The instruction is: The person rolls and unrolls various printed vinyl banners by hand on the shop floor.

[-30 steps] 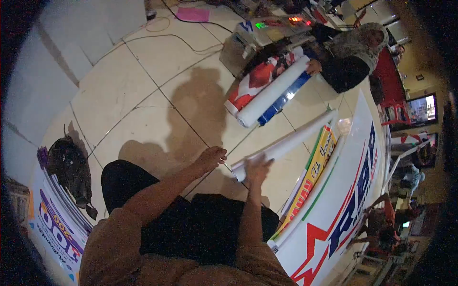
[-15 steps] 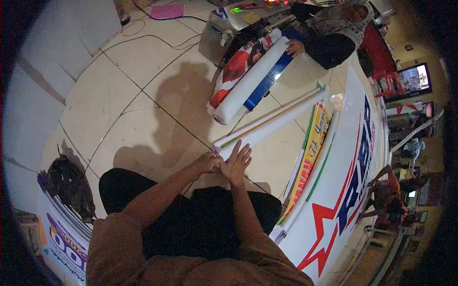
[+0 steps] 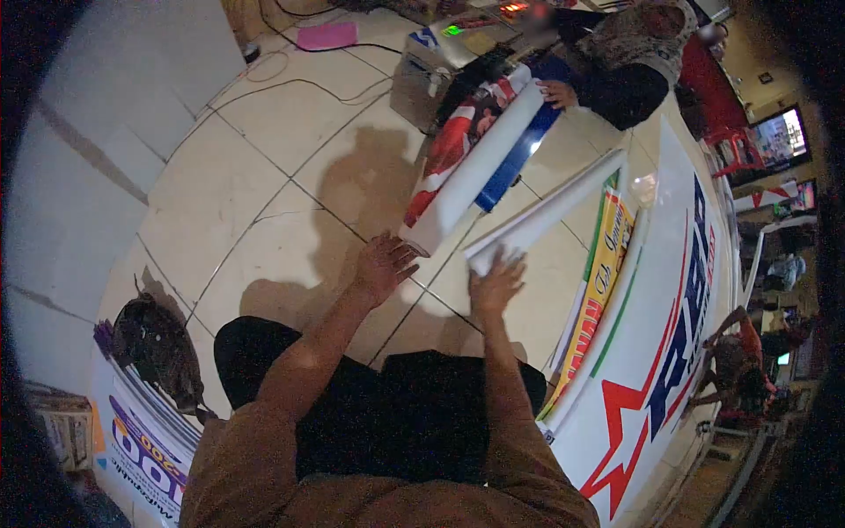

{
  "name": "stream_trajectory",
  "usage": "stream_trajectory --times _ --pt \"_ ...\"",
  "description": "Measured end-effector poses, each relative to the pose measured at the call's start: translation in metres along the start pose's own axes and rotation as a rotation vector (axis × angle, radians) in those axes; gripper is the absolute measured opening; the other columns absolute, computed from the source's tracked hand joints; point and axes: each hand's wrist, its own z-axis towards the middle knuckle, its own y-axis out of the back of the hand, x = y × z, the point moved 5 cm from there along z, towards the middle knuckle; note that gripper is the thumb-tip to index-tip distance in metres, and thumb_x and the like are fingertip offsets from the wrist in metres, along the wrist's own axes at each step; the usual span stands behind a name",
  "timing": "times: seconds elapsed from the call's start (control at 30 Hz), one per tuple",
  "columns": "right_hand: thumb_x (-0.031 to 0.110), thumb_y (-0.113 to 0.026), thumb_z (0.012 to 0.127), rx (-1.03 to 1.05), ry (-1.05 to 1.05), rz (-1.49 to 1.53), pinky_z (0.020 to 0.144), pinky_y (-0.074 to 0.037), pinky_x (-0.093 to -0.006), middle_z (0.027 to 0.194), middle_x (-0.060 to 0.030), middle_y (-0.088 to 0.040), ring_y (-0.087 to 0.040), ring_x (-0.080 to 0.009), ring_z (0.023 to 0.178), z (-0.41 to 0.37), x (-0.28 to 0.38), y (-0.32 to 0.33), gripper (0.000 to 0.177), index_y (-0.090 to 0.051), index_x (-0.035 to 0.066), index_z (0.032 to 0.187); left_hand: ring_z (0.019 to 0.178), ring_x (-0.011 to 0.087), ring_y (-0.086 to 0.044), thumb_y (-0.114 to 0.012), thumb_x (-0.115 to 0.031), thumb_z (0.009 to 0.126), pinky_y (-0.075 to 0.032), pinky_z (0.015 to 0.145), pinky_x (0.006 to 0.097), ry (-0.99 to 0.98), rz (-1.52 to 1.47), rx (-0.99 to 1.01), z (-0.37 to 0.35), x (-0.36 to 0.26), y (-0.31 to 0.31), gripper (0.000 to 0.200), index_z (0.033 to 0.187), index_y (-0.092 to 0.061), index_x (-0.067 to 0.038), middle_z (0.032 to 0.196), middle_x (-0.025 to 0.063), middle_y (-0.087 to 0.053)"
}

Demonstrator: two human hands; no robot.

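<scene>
My left hand (image 3: pixel 387 268) is open, its fingers stretched toward the near end of a large roll of banner material (image 3: pixel 475 167) with a white side and a red printed side. Whether the fingertips touch the roll is hard to tell. My right hand (image 3: pixel 499 283) is open with fingers spread, at the near end of a narrow white folded banner (image 3: pixel 541 211). That hand looks to be touching it, though the thumb side is partly hidden. Another person's hand (image 3: pixel 556 94) rests at the far end of the large roll.
A yellow and red printed banner (image 3: pixel 591 312) and a big white banner with a red star (image 3: pixel 620 405) lie to my right. Stacked printed sheets (image 3: pixel 145 440) and a black bag (image 3: pixel 158 343) sit at my left. Cables (image 3: pixel 304 85) cross the tiled floor.
My hands, together at the white folded banner's end before, have separated. The left moved toward the large roll. The right moved rightward with the folded banner's near end, which swung right.
</scene>
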Motion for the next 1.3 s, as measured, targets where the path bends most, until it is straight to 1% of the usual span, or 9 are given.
stream_trajectory --times 0.07,0.13,0.17,0.23,0.3,0.63,0.77,1.17,1.3 --pt "0.041 -0.07 0.074 0.101 -0.049 0.069 0.099 -0.026 -0.0678 0.15 -0.0267 -0.008 -0.013 -0.0498 0.135 0.006 -0.007 0.012 0.089 -0.024 0.018 0.146 0.116 0.0284 -0.05 -0.041 -0.037 0.095 -0.04 0.099 0.0418 0.015 -0.052 0.001 0.003 -0.006 0.004 0.045 0.13 -0.046 -0.009 0.126 0.0082 -0.054" --pt "0.041 -0.069 0.075 0.175 0.142 0.106 0.099 -0.026 -0.0673 0.15 -0.0267 -0.009 -0.015 -0.0505 0.135 -0.013 0.0 0.01 0.087 -0.025 0.017 0.145 0.115 0.0281 -0.051 -0.046 -0.039 0.093 -0.039 0.1 0.0412 -0.965 1.133 0.074 -0.006 -0.036 -0.008 0.045 0.124 -0.048 -0.006 0.123 0.0087 -0.055" --pt "0.041 -0.068 0.075 0.238 0.348 0.126 0.099 -0.027 -0.0668 0.15 -0.0267 -0.011 -0.016 -0.0513 0.134 -0.031 0.008 0.009 0.085 -0.026 0.017 0.145 0.115 0.0281 -0.051 -0.046 -0.039 0.093 -0.039 0.1 0.0412 -0.962 1.151 0.088 -0.014 -0.042 -0.024 0.045 0.124 -0.048 -0.006 0.123 0.0087 -0.055" --pt "0.043 -0.067 0.076 0.235 0.457 0.273 0.099 -0.026 -0.0673 0.15 -0.0253 -0.013 -0.021 -0.0525 0.132 -0.09 0.0 -0.03 0.082 -0.028 0.018 0.144 0.1 0.0229 -0.055 -0.047 -0.029 0.095 -0.044 0.088 0.038 -0.404 0.018 -0.146 -0.022 -0.049 -0.036 0.029 0.112 -0.049 -0.005 0.105 0.0091 -0.056" --pt "0.047 -0.063 0.078 0.587 0.425 0.092 0.099 -0.025 -0.0685 0.151 -0.0225 -0.014 -0.021 -0.0522 0.132 -0.133 0.019 -0.022 0.076 -0.032 0.02 0.142 0.096 0.0203 -0.056 -0.052 -0.024 0.092 -0.046 0.083 0.0346 -0.506 0.159 -0.189 -0.017 -0.055 -0.024 0.027 0.112 -0.05 -0.005 0.103 0.0087 -0.057" --pt "0.046 -0.062 0.078 0.655 0.355 0.233 0.098 -0.03 -0.0665 0.149 -0.0121 -0.025 -0.022 -0.0425 0.135 -0.151 0.043 0.008 0.065 -0.04 0.024 0.135 0.066 0.0128 -0.057 -0.068 -0.01 0.081 -0.047 0.057 0.0288 -0.897 1.101 -0.219 -0.066 -0.101 -0.043 0.023 0.1 -0.061 0.003 0.075 0.0048 -0.061" --pt "0.045 -0.06 0.08 0.553 0.339 0.258 0.101 -0.028 -0.0643 0.148 -0.0128 -0.026 -0.026 -0.0401 0.134 -0.155 0.034 -0.014 0.057 -0.045 0.024 0.131 0.06 0.0136 -0.059 -0.068 -0.007 0.08 -0.048 0.052 0.0279 -0.811 1.371 -0.343 -0.059 -0.114 -0.016 0.016 0.092 -0.064 0.003 0.071 0.0069 -0.063" --pt "0.034 -0.062 0.079 0.479 0.356 0.303 0.097 -0.043 -0.0466 0.134 -0.0201 -0.044 -0.045 -0.0397 0.12 -0.169 0.038 0.014 0.047 -0.055 0.011 0.119 0.056 0.0146 -0.059 -0.066 -0.009 0.083 -0.048 0.048 0.0291 -0.752 1.351 -0.333 -0.117 -0.099 -0.034 0.011 0.083 -0.061 0.001 0.07 0.0088 -0.062" --pt "0.045 -0.06 0.085 0.653 0.094 0.91 0.089 -0.045 -0.0444 0.134 -0.0151 -0.046 -0.049 -0.0332 0.118 -0.163 0.055 -0.071 0.058 -0.05 0.005 0.126 0.056 0.0145 -0.057 -0.067 -0.01 0.083 -0.048 0.05 0.0296 -0.713 1.353 -0.386 -0.15 -0.085 -0.05 0.012 0.082 -0.061 0.0 0.069 0.0078 -0.062"
